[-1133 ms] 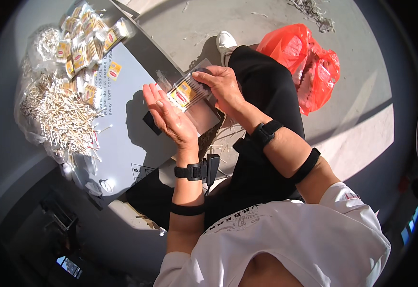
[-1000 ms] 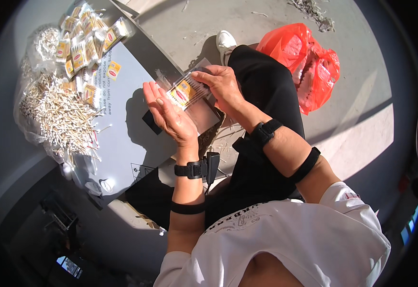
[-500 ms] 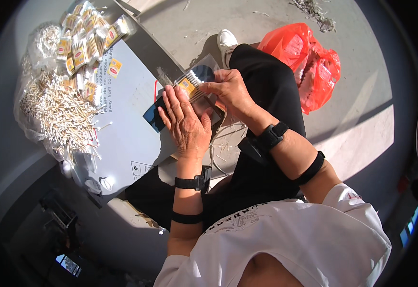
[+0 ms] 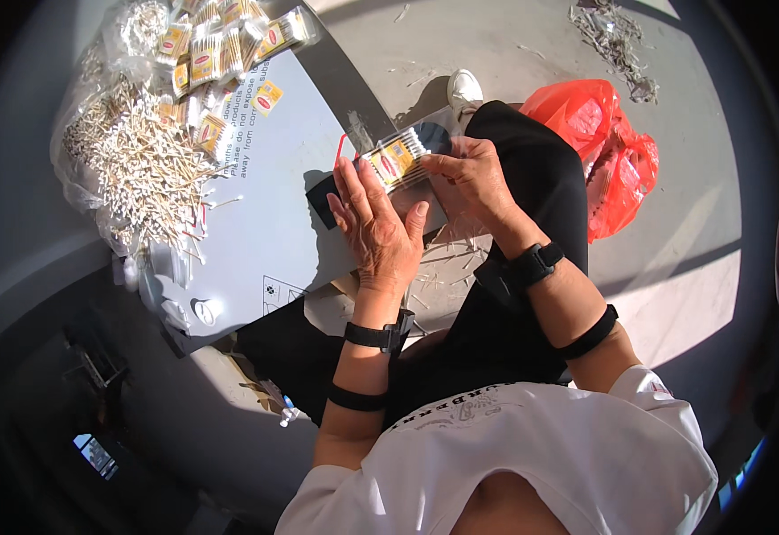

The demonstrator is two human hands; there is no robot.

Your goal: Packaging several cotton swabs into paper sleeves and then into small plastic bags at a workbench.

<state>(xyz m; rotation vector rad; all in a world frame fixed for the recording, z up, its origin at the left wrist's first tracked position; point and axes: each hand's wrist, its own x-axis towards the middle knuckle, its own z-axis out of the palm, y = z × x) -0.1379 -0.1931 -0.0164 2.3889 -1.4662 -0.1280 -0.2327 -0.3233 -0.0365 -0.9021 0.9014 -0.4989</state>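
Observation:
A small clear packet of cotton swabs with a yellow and red label [image 4: 396,162] is held over my lap, just off the edge of a grey board [image 4: 265,214]. My left hand [image 4: 377,227] lies flat with fingers spread, its fingertips under the packet's left end. My right hand [image 4: 471,182] pinches the packet's right end between thumb and fingers. A dark flat piece [image 4: 322,198] shows beneath my left hand. Both wrists carry black bands.
A heap of loose cotton swabs [image 4: 135,174] and several filled labelled packets [image 4: 220,45] lie on clear plastic at the board's far left. A red plastic bag [image 4: 608,152] sits on the concrete floor to my right. A white shoe [image 4: 464,89] shows ahead.
My left hand has turned from edge-on to flat and open beneath the packet. The packet has shifted slightly up and away from me, with my right hand following.

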